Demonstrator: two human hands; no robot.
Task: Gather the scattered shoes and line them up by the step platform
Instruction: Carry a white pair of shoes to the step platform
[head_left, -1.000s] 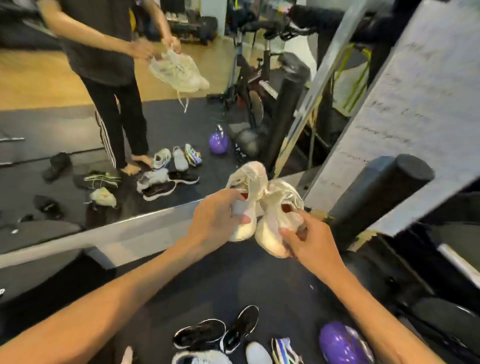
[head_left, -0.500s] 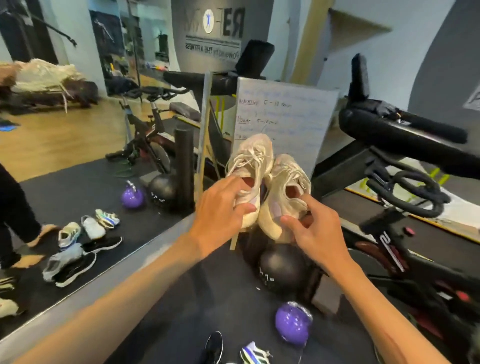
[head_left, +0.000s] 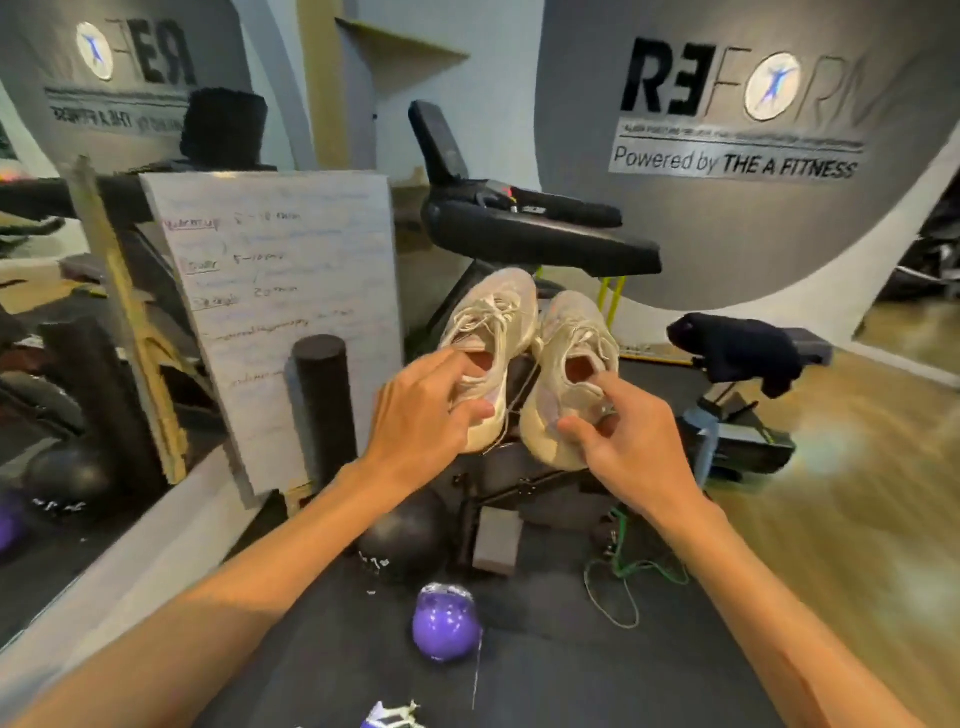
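I hold a pair of cream sneakers up in front of me, toes pointing away. My left hand (head_left: 423, 415) grips the left sneaker (head_left: 496, 332) at its heel collar, fingers inside the opening. My right hand (head_left: 631, 447) pinches the heel of the right sneaker (head_left: 569, 364), thumb under the sole. The two shoes touch side by side. Another shoe (head_left: 392, 717), white and blue, pokes in at the bottom edge on the black mat. No step platform can be made out for certain.
An exercise bike (head_left: 519, 234) stands right behind the shoes. A whiteboard (head_left: 280, 312) and a black foam roller (head_left: 322, 405) lean at the left by a wall mirror. A purple kettlebell (head_left: 444, 629), a black ball (head_left: 400, 540) and a green cord (head_left: 628, 566) lie on the mat. Wooden floor stretches right.
My view has swung to the right, from the mirror and the shoes on the floor toward the bike and the wall sign. Both hands keep their hold on the cream sneakers.
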